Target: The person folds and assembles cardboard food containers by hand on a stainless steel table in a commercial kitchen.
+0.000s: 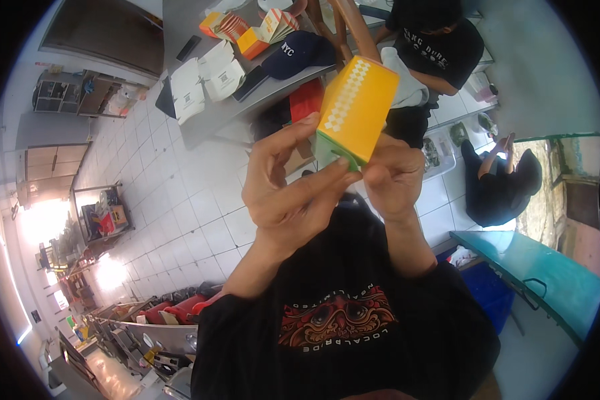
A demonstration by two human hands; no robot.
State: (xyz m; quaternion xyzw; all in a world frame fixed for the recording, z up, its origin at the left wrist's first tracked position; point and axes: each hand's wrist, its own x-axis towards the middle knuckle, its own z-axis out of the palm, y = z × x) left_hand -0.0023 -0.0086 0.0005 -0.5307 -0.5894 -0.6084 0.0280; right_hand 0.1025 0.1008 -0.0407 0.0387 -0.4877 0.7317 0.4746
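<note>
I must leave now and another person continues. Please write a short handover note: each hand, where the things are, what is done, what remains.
Left hand: fingers pinch the green lower end of the yellow paper box, held up in the air.
Right hand: grips the same end from the other side.
Things: more yellow boxes and white paper bags lie on the grey table.
Done: the box stands in shape.
Left: its green end looks not fully closed.

White tiled floor (pixel 180 200) spreads across the room, glaring bright at the left where strong light (pixel 43 223) pours in. A grey surface (pixel 247 93) at the top carries folded cartons, paper bags and a dark cap (pixel 297 53). A shelf rack (pixel 73 93) stands against the left wall, and a teal bench (pixel 547 273) sits lower right.
</note>
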